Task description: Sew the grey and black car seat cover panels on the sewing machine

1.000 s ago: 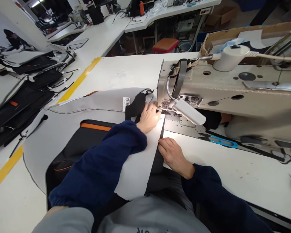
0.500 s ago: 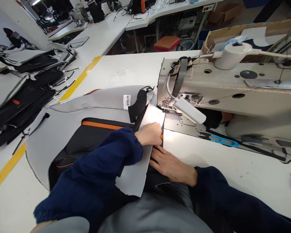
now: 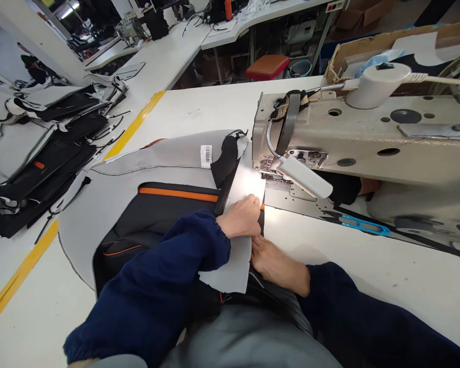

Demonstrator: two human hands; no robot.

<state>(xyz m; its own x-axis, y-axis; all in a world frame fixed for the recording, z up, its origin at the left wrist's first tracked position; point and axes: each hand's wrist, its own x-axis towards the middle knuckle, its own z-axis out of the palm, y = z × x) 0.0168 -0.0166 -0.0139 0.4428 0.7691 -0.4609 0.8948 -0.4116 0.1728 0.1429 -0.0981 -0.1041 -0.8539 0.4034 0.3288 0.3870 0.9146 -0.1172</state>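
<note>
A grey-backed fabric strip (image 3: 230,271) lies over a black fabric cover with an orange band (image 3: 180,194), its upper end by the needle area of a sewing machine (image 3: 279,166). My left hand (image 3: 241,217) is closed on the strip's right edge, just below the machine's presser foot. Directly below it, my right hand (image 3: 272,260) has its fingers curled together at the same edge, gripping the layers; its fingertips are partly hidden. A wide grey panel (image 3: 176,148) with a white barcode label (image 3: 206,156) spreads to the left.
Blue-handled thread snips (image 3: 364,225) rest beside the machine bed. A white lamp (image 3: 306,176) hangs in front of the machine head. Stacked black and grey covers (image 3: 49,148) fill the left side. Behind stand a red stool (image 3: 268,67) and a cardboard box (image 3: 337,59).
My right hand's fingers, spread flat before, have drawn together at the fabric edge. The strip's lower end has shifted up and right. My left hand keeps its grip.
</note>
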